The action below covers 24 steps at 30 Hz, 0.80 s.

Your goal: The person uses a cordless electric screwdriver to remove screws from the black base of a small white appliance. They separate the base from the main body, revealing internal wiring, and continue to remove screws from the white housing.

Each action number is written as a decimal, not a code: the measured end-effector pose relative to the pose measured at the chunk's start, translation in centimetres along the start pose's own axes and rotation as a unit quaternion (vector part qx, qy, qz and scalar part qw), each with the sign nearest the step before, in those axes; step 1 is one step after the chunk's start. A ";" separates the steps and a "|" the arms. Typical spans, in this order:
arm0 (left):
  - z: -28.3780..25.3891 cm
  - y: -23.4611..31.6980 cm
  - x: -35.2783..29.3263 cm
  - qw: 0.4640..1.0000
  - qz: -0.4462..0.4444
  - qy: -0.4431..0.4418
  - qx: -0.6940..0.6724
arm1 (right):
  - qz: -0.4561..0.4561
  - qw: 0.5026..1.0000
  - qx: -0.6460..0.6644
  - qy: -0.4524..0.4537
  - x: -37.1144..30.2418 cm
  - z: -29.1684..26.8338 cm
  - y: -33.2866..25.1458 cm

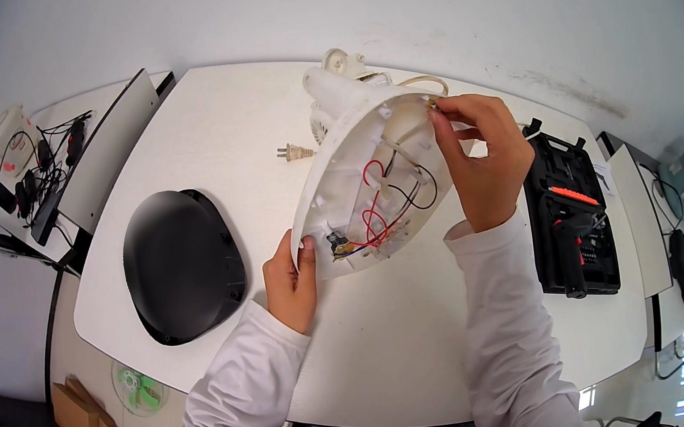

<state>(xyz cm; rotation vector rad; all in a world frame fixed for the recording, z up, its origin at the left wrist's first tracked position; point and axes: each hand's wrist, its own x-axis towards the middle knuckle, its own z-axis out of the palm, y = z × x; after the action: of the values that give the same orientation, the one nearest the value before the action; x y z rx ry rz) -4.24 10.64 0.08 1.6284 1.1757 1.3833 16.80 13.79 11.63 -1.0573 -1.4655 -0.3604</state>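
Tilting a white plastic fan base (352, 166) above the white bench (220, 134), we show its open underside — red and black wires looped inside among moulded ribs. Our left hand (288, 281) grips the lower rim, fingers closed on it; our right hand (481, 154) pinches something small at the upper edge, too tiny to make out. A black oval cover (178, 263) lies left, a black tool case (568, 212) right — its contents are hard to read.
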 end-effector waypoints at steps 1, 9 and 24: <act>0.0 0.1 0.0 1.000 0.002 -0.001 -0.001 | 0.003 1.000 0.008 -0.003 0.1 -0.1 0.1; -0.1 -0.2 0.0 1.000 0.020 0.010 -0.002 | -0.024 0.999 0.024 -0.015 0.5 -0.4 -0.1; -0.3 -1.0 0.1 0.998 -0.002 0.015 -0.058 | 0.129 0.948 -0.232 -0.175 -1.9 -14.0 -0.4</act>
<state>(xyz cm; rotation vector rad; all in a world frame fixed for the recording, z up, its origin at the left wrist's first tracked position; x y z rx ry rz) -4.77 11.08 -0.77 1.5289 1.0927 1.4510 24.93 2.33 13.09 -1.7461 -1.5643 -0.3506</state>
